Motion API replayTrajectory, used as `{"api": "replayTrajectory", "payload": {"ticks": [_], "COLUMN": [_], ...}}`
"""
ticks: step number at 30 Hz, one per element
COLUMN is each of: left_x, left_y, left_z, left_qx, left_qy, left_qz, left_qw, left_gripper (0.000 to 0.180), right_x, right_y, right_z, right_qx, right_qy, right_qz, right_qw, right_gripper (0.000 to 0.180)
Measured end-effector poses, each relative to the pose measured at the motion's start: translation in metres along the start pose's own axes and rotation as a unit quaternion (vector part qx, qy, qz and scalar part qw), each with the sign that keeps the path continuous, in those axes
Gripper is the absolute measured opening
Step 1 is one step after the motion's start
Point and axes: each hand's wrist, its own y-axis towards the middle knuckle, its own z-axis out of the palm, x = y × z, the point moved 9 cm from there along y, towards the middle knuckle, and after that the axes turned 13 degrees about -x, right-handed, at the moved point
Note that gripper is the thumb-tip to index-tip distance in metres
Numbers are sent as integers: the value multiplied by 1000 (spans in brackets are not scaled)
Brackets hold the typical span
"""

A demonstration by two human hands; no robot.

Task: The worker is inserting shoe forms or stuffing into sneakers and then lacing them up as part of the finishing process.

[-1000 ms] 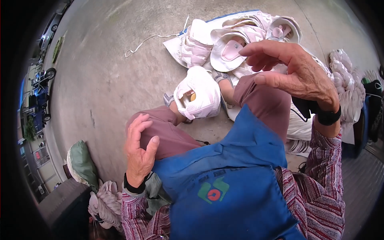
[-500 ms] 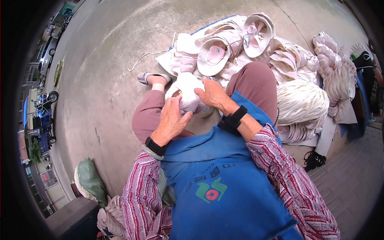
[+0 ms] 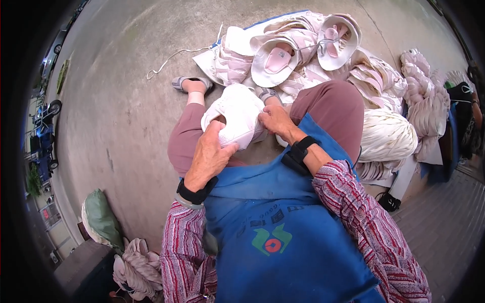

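Between my knees I hold a white fabric hat, its rounded side up and an opening showing at its left. My left hand grips the near left edge, with the thumb on the outside and some fingertips hidden in the opening. On the opposite side, my right hand pinches the hat's right edge between bent fingers and thumb. Just beyond, stacked white sun hats with pink linings lie on the ground, some tipped to show their insides. A blue apron covers my lap.
Twisted pale bundles and a white rounded bundle lie to the right. A white cord trails over the concrete. At lower left are a green sack and more pale hats. Parked vehicles stand far left.
The hat has come up and turned so that more of its white outside shows. My right hand has shifted down and right along its edge; my left still grips the near side.
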Motion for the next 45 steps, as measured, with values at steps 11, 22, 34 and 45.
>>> {"api": "replayTrajectory", "payload": {"ticks": [11, 22, 34, 45], "left_x": [-29, 9, 28, 24], "left_y": [-23, 0, -16, -33], "left_z": [-16, -30, 10, -39], "left_qx": [-57, -24, 23, -67], "left_qy": [36, -90, 51, -110], "left_qz": [43, -139, -137, -182], "left_qw": [997, 986, 989, 975], "left_gripper": [48, 46, 48, 48], "right_x": [-2, -4, -11, 0], "right_y": [1, -6, -3, -6], "right_z": [7, 3, 11, 13], "right_qx": [19, 33, 46, 54], "right_qy": [-92, 2, 86, 115], "right_qz": [-23, 48, 92, 76], "right_qw": [995, 998, 991, 989], "right_gripper": [46, 82, 80, 85]}}
